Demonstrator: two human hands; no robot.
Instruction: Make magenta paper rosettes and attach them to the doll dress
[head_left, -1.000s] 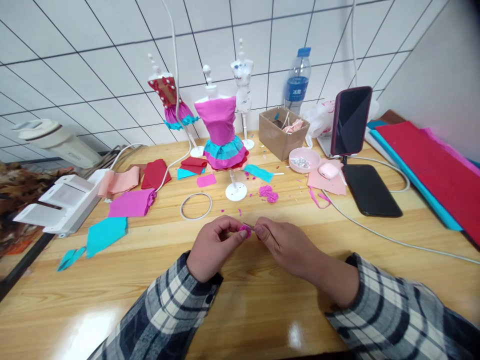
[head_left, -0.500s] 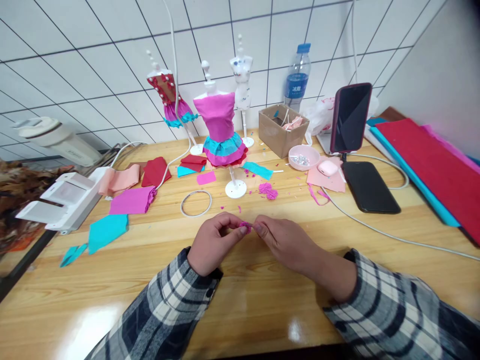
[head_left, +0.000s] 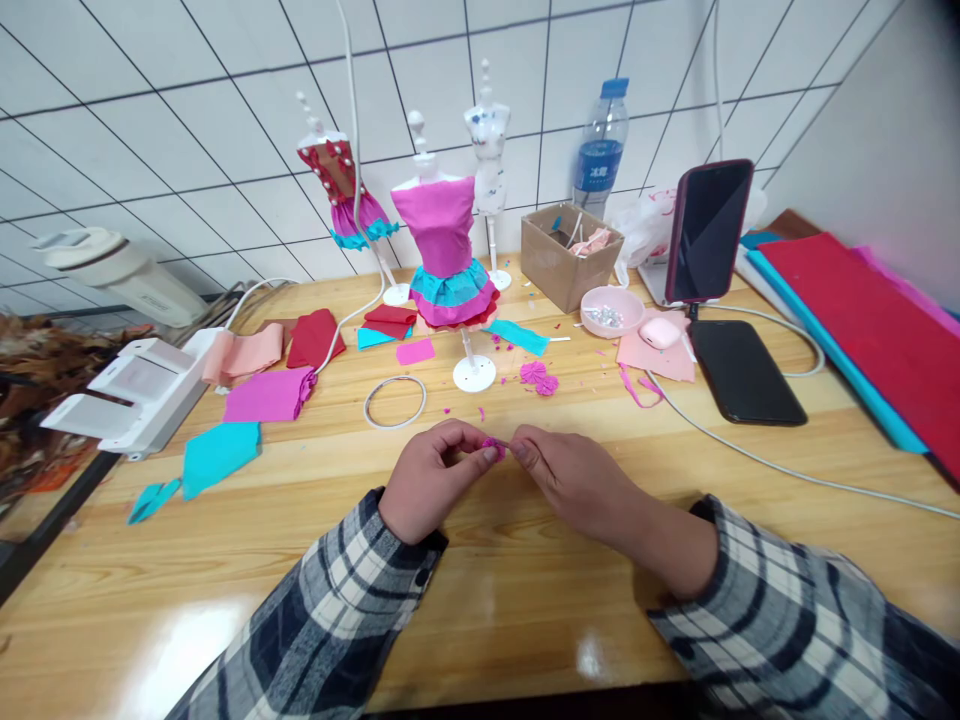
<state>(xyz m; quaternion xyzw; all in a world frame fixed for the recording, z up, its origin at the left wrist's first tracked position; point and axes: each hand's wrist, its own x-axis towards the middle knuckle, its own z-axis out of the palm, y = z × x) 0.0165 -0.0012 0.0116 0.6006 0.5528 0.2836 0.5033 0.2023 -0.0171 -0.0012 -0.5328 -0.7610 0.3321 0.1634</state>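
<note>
My left hand (head_left: 437,473) pinches a small magenta crepe-paper rosette (head_left: 494,446) between thumb and forefinger. On its other side my right hand (head_left: 574,470) is closed, thumb against forefinger, on a thin end at the rosette's edge; the fingertips hide most of that end. Beyond the hands lie two finished-looking magenta rosettes (head_left: 540,378), touching each other. Behind them a small mannequin (head_left: 442,225) wears a magenta top with a ruffled turquoise and magenta skirt. A thin pale ring (head_left: 394,402) lies on the table beyond my left hand.
Folded magenta paper (head_left: 270,394) and turquoise paper (head_left: 220,458) lie left. At the back stand two more mannequins, a cardboard box (head_left: 559,262) and a water bottle (head_left: 601,150). A pink bowl (head_left: 613,311), a phone (head_left: 748,372) and a white cable (head_left: 757,463) are on the right.
The view has shifted slightly. Both hands keep almost the same place and grip, and the rosette between them is turned a little.
</note>
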